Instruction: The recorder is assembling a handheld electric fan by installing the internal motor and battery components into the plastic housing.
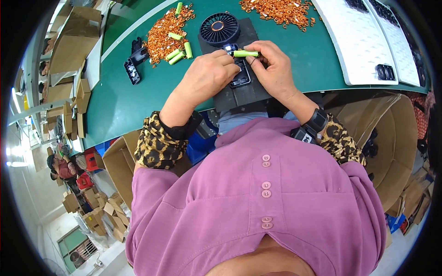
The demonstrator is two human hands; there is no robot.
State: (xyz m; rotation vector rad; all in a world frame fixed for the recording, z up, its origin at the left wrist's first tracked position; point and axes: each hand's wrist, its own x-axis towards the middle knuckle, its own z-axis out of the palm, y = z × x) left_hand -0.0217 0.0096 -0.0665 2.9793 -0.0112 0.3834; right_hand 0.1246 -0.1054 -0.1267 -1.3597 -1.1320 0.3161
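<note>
A small handheld fan (220,29) with a dark round grille lies on a dark mat (248,34), its handle housing (240,79) toward me and opened up. My right hand (272,64) pinches a lime-green battery cell (246,54) just above the housing. A thin dark wire shows by the cell's right end. Closed fingers of my left hand (212,73) rest at the housing's left side, near the cell's other end; what they grip, if anything, is hidden.
Orange metal clips lie in a heap (159,34) at left, with green cells (176,56) on and beside it, and another heap (282,11) at the far right. Dark handle shells (132,71) lie left. White trays (357,46) stand right. Cardboard boxes (386,142) flank me below the table edge.
</note>
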